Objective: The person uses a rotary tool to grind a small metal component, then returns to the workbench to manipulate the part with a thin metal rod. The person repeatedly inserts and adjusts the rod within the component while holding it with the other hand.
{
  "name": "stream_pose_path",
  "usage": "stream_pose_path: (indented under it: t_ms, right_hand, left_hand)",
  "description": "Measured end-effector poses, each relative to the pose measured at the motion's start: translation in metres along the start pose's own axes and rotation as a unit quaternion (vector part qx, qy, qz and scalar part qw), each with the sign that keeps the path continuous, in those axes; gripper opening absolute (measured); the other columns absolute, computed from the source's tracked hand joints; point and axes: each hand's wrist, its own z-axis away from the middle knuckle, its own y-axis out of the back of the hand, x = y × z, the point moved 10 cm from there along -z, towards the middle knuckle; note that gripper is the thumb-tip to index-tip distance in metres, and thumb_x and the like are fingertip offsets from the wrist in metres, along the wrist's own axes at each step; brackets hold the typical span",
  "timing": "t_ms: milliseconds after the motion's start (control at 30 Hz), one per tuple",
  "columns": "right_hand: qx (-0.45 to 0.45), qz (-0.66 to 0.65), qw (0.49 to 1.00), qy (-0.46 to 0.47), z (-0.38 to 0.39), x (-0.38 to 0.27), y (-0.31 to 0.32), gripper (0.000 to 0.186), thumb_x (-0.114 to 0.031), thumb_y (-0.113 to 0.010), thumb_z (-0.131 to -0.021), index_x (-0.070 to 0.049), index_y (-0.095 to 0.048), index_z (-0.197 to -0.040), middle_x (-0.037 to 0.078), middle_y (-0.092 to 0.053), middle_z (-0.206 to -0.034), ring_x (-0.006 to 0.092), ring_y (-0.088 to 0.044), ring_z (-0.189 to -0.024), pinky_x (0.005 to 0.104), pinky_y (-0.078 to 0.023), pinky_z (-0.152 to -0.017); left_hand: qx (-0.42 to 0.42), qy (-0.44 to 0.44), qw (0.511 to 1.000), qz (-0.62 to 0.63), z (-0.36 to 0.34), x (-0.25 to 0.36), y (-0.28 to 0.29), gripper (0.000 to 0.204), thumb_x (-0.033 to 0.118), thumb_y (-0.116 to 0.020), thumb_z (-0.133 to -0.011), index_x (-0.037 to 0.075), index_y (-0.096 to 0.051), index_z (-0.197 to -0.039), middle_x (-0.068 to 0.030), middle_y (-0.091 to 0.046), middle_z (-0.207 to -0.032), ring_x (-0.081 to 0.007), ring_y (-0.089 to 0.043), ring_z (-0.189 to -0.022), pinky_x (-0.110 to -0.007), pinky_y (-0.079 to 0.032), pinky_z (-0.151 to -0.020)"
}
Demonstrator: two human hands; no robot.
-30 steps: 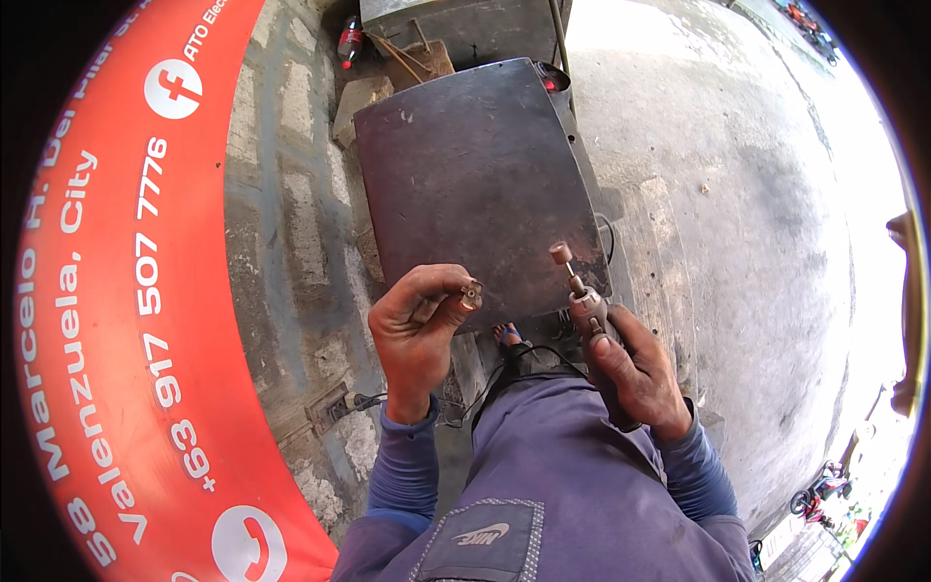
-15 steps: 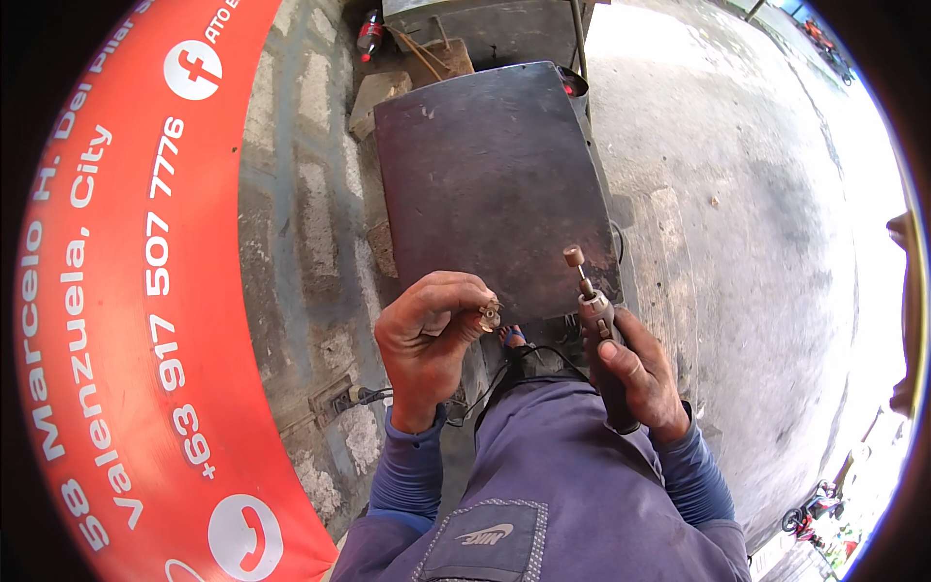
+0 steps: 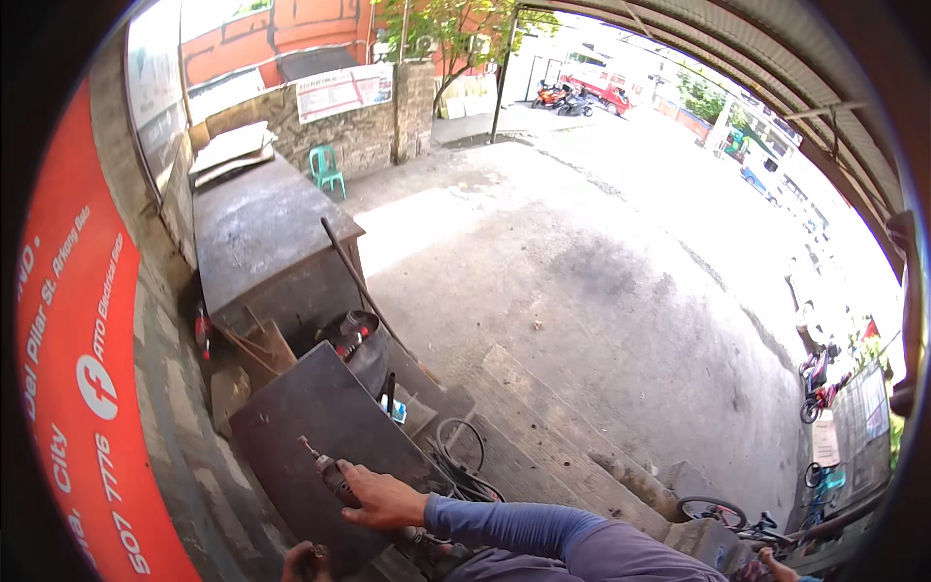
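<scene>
My right hand is closed round a hand-held rotary tool with a small cylindrical tip, held over a dark square metal tabletop. My left hand is mostly cut off by the lower edge, below and left of the tool, its fingers closed on a small metal piece too small to make out clearly. The tool's tip and the metal piece are apart.
A red banner lines the left. Beyond the tabletop are a metal-topped bench, a long pole and a green chair. A hose, concrete steps, a bicycle and part of another person are on the right.
The view has swung up from looking straight down to the yard and street. Both hands now sit lower and further left in the picture, still holding the tool and the metal piece.
</scene>
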Motion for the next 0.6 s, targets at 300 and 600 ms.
stream_pose_path:
  t_ms: [300, 600]
  right_hand:
    - [0.081, 0.182, 0.980, 0.012, -0.073, 0.009, -0.019, 0.065, -0.027, -0.075, -0.084, 0.010, -0.046, -0.128, 0.027, -0.061, -0.109, 0.0431, -0.071, -0.092, 0.0505, -0.060, -0.078]
    - [0.094, 0.168, 0.981, -0.025, -0.057, 0.009, -0.010, 0.063, -0.034, -0.076, -0.087, 0.007, -0.050, -0.127, 0.026, -0.056, -0.122, 0.0435, -0.068, -0.105, 0.0518, -0.058, -0.086]
  left_hand:
    - [-0.034, 0.057, 0.995, -0.074, 0.019, -0.026, 0.013, 0.016, 0.000, -0.063, -0.095, -0.001, -0.074, -0.107, -0.0095, -0.074, -0.100, -0.0202, -0.068, -0.094, -0.035, -0.055, -0.089]
    - [-0.074, 0.072, 0.993, -0.064, 0.028, -0.039, 0.017, 0.017, 0.003, -0.062, -0.094, -0.001, -0.074, -0.105, -0.0098, -0.074, -0.100, -0.0209, -0.067, -0.095, -0.035, -0.055, -0.089]
